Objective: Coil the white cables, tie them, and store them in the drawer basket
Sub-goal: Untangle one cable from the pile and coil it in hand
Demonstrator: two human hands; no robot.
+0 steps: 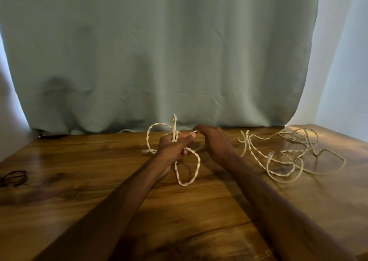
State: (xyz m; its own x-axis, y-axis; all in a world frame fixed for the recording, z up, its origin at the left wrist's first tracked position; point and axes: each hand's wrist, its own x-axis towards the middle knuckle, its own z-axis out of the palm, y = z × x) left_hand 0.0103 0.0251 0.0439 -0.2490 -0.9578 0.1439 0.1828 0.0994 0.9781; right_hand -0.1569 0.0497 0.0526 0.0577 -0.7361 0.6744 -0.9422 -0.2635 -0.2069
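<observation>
My left hand (172,148) grips a twisted white cable (189,173) above the middle of the wooden table (99,181). One loop hangs below my fist, another arcs up to its left, and a short doubled piece sticks up above it. My right hand (214,141) pinches a strand of the same cable just right of my left thumb. A loose tangle of white cable (288,153) with a small plug end lies spread on the table to the right. No drawer basket is in view.
A pale green curtain (159,51) hangs along the table's far edge. A dark coiled cord (14,178) lies near the left edge. The table's right corner sits by a white wall.
</observation>
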